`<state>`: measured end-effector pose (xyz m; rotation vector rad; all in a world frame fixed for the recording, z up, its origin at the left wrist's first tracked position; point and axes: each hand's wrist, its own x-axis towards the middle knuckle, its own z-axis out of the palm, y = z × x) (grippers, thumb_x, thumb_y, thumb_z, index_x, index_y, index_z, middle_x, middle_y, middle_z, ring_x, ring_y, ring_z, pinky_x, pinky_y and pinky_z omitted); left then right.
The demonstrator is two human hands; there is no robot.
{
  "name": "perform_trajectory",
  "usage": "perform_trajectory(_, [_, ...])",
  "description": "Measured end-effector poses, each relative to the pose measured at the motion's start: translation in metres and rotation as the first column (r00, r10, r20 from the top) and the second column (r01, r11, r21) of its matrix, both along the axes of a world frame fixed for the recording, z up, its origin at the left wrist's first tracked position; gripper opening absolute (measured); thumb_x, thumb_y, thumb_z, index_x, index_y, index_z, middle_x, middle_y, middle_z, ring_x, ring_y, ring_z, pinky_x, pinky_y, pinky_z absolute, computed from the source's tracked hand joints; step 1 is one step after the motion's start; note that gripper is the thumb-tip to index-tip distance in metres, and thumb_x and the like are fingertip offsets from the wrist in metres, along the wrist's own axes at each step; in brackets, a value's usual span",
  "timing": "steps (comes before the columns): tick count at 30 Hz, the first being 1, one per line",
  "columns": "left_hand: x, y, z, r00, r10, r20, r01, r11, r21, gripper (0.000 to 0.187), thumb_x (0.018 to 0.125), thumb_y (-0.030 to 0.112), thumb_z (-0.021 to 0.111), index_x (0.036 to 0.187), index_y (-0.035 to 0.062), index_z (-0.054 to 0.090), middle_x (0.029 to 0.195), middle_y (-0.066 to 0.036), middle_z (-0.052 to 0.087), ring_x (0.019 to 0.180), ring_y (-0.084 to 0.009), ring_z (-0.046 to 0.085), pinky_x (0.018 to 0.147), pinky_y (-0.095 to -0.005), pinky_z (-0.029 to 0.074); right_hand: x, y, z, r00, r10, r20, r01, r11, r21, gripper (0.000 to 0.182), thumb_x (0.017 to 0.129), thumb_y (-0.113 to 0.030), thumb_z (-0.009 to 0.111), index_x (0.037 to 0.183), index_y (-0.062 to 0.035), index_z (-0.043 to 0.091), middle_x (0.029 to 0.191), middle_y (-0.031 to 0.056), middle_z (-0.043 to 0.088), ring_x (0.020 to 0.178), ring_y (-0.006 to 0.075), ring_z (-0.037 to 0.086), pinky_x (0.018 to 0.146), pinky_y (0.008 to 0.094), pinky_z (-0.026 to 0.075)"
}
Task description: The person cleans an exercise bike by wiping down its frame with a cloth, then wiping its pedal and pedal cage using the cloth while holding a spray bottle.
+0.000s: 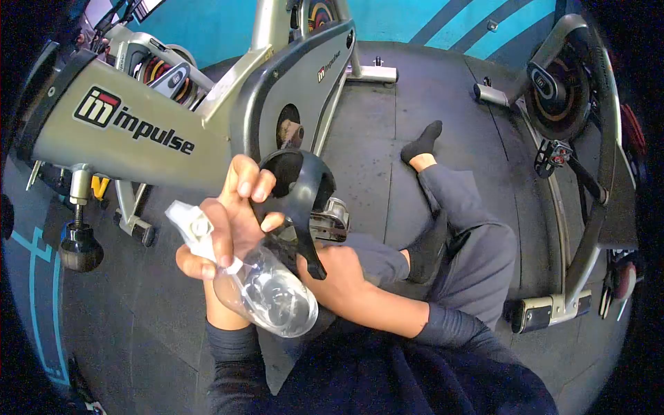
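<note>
Left hand (235, 214) is clamped round the neck of a clear spray bottle (277, 297), thumb and lower finger at its white nozzle (188, 225); its upper fingertips reach the edge of a black toe cage (302, 200), seemingly touching it; the right hand (339, 273) sits just beyond the bottle, close by the cage's lower end, its fingers curled and mostly hidden, so I cannot tell whether they grip anything; the two hands are apart, near each other. From the head view, the bottle is tilted, nozzle up to the left and base down to the right, in front of the cage and the metal pedal (332, 220); these belong to a grey bike (152, 117) marked Impulse, whose black-edged cover (297, 83) rises behind the left hand; a round black knob (81, 247) hangs under the frame at the left.

The person's legs (477, 263) are bent on the dark floor (356, 145), grey trousers, black socks, one foot (423, 142) pointing toward the wall (207, 34), which is blue with dark stripes; a second bike (581, 235) stands at the right, its own pedal (553, 158) turned inward; another bike (162, 69) shows behind the Impulse one.
</note>
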<state>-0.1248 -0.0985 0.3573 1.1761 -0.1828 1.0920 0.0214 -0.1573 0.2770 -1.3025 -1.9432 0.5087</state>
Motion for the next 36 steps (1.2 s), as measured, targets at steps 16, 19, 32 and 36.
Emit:
perform_trajectory(16, [0.003, -0.015, 0.004, 0.977, 0.184, -0.110, -0.182, 0.983, 0.030, 0.026, 0.033, 0.029, 0.064, 0.047, 0.0105, 0.052, 0.100, -0.010, 0.028, 0.098, -0.0236, 0.029, 0.071, -0.0318, 0.037, -0.013, 0.011, -0.018, 0.996, -0.082, 0.021, 0.081, 0.995, 0.053, 0.009, 0.077, -0.012, 0.058, 0.078, -0.0042, 0.060, 0.066, 0.0170, 0.061, 0.058, 0.0370, 0.060, 0.053, 0.0452, 0.048])
perform_trajectory(19, [0.001, -0.018, 0.004, 0.973, 0.198, -0.117, -0.195, 0.980, 0.037, 0.027, 0.034, 0.030, 0.064, 0.047, 0.0100, 0.051, 0.101, -0.010, 0.028, 0.099, -0.0238, 0.029, 0.070, -0.0325, 0.036, -0.014, 0.019, -0.012, 0.995, 0.011, 0.097, -0.025, 0.989, 0.146, 0.018, 0.075, -0.017, 0.059, 0.083, 0.0000, 0.058, 0.069, 0.0159, 0.063, 0.058, 0.0336, 0.064, 0.052, 0.0409, 0.052])
perform_trajectory(32, [0.005, -0.004, 0.002, 0.980, 0.176, -0.094, -0.172, 0.984, 0.057, 0.030, 0.039, 0.030, 0.070, 0.054, 0.0082, 0.056, 0.103, -0.009, 0.030, 0.100, -0.0224, 0.030, 0.073, -0.0310, 0.036, 0.005, 0.027, -0.034, 0.992, -0.003, 0.129, -0.056, 0.890, 0.452, 0.014, 0.079, -0.020, 0.057, 0.083, -0.0068, 0.058, 0.057, 0.0093, 0.057, 0.047, 0.0257, 0.060, 0.041, 0.0369, 0.047])
perform_trajectory(36, [0.001, -0.005, 0.001, 0.971, 0.196, -0.134, -0.187, 0.979, 0.081, 0.030, 0.038, 0.031, 0.069, 0.054, 0.0095, 0.056, 0.103, -0.009, 0.030, 0.099, -0.0230, 0.030, 0.071, -0.0312, 0.036, 0.010, 0.022, -0.022, 0.987, -0.033, 0.156, -0.058, 0.836, 0.545, 0.005, 0.079, -0.015, 0.061, 0.076, -0.0122, 0.063, 0.055, 0.0067, 0.056, 0.045, 0.0211, 0.057, 0.039, 0.0349, 0.042])
